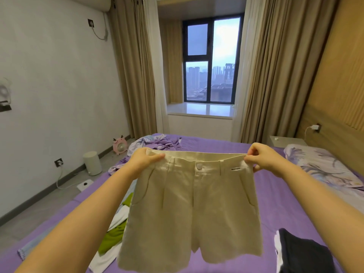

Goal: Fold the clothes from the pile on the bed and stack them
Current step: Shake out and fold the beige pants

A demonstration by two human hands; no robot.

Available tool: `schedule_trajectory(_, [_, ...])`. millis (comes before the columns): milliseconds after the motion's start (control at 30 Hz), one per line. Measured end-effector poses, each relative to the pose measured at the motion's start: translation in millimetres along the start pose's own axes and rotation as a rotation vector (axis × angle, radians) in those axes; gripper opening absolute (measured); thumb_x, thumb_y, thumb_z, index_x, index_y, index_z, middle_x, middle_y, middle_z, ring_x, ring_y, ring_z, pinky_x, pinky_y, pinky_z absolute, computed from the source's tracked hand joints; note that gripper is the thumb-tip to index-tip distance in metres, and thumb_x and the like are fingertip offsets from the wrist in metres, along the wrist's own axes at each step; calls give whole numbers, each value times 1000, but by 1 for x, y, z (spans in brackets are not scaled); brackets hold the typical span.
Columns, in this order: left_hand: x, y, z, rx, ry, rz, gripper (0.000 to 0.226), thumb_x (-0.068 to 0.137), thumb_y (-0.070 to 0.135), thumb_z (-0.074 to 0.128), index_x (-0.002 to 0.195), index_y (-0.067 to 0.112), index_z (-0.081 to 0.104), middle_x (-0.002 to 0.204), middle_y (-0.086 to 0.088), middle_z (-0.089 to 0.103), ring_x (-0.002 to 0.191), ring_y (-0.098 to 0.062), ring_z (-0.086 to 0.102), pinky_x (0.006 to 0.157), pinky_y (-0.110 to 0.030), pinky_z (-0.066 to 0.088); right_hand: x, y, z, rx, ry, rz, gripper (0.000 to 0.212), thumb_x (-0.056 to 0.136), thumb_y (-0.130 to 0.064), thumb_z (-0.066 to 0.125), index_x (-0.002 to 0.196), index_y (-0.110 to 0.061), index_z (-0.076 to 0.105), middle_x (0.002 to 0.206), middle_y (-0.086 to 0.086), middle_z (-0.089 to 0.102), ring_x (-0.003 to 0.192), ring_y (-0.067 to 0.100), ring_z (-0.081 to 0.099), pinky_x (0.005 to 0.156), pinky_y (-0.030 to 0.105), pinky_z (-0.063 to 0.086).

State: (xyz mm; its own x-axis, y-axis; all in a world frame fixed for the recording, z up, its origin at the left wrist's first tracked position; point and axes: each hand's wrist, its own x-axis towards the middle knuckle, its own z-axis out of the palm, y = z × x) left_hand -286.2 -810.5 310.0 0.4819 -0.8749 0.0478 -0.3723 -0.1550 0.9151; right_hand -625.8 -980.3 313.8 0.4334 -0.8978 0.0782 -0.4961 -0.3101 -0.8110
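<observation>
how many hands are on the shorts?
2. The left hand pinches the waistband's left end of the beige shorts; the right hand pinches its right end.

Both arms stretched forward, raised, bare forearms. Left hand [144, 159] fingers curled, thumb on top, pinching the shorts [193, 209] waistband corner. Right hand [263, 157] pinches the opposite corner, fingers curled.

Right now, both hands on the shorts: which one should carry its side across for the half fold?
Probably left. The left hand and right hand pinch opposite waistband ends of the beige shorts. The folded dark stack lies right, so folding left to right ends nearer it.
</observation>
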Motion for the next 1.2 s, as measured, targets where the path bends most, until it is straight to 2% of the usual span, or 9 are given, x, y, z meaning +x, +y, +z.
schedule_trajectory(67, [-2, 6, 7, -31, 55, -10, 30, 80, 38, 75, 88, 12, 63, 82, -14, 60, 76, -24, 59, 78, -47, 55, 1, -9, 8, 164, -10, 74, 10, 81, 2, 61, 88, -6, 58, 79, 12, 59, 68, 21, 60, 49, 27, 53])
schedule_trajectory(200, [-9, 16, 24, -110, 45, -68, 37, 83, 32, 73, 62, 12, 51, 61, -7, 53, 56, -21, 52, 50, -25, 38, -3, -31, 32, 404, -64, 210, 10, 82, 4, 56, 74, -2, 58, 69, 12, 56, 56, 20, 58, 49, 27, 53])
schedule_trajectory(367, [-17, 26, 49, -325, -150, -121, 26, 87, 17, 69, 71, 11, 49, 69, -9, 46, 58, -15, 53, 48, -23, 33, -17, -63, 67, 650, -130, 255, 11, 84, 7, 55, 74, 2, 59, 67, 17, 60, 55, 24, 62, 48, 30, 55])
schedule_trajectory(500, [-27, 36, 68, -452, -278, -49, 7, 87, 9, 68, 90, 4, 65, 82, -8, 65, 73, -17, 63, 70, -30, 50, -30, -83, 93, 681, -219, 172, 8, 85, 6, 59, 78, 1, 60, 67, 14, 65, 59, 23, 67, 61, 39, 61])
schedule_trajectory(567, [-31, 38, 72, -431, -295, 16, 18, 87, 11, 67, 101, 1, 66, 91, -12, 67, 85, -23, 64, 86, -41, 50, -35, -89, 102, 697, -201, 149, 4, 85, 6, 60, 86, 3, 60, 73, 17, 67, 63, 24, 69, 62, 39, 60])
schedule_trajectory(700, [-36, 39, 73, -318, -263, 118, 30, 89, 19, 66, 111, 0, 66, 109, -26, 66, 98, -38, 62, 96, -54, 45, -37, -96, 102, 743, -117, 137, 18, 82, 8, 61, 100, 8, 59, 84, 23, 67, 67, 25, 71, 60, 36, 60])
schedule_trajectory(900, [-40, 46, 68, -136, -322, 244, 32, 86, 25, 70, 111, 6, 66, 103, -16, 68, 92, -18, 63, 78, -27, 52, -39, -100, 96, 720, -61, 60, 1, 82, 4, 67, 82, 3, 66, 86, 21, 69, 75, 26, 70, 66, 32, 60])
schedule_trajectory(1033, [-37, 46, 73, 110, -161, 320, 32, 81, 16, 75, 102, -4, 61, 92, -16, 60, 82, -19, 53, 78, -41, 49, -40, -95, 93, 683, -135, -31, 13, 86, -2, 67, 98, 2, 64, 100, 20, 69, 89, 27, 70, 73, 32, 60])
schedule_trajectory(1200, [-37, 41, 69, -158, -227, 214, 19, 94, 10, 58, 108, 0, 64, 98, -13, 66, 87, -19, 63, 82, -36, 54, -38, -62, 89, 486, 116, -184, 33, 83, -10, 72, 111, -18, 57, 113, -2, 61, 111, 15, 56, 89, 27, 48])
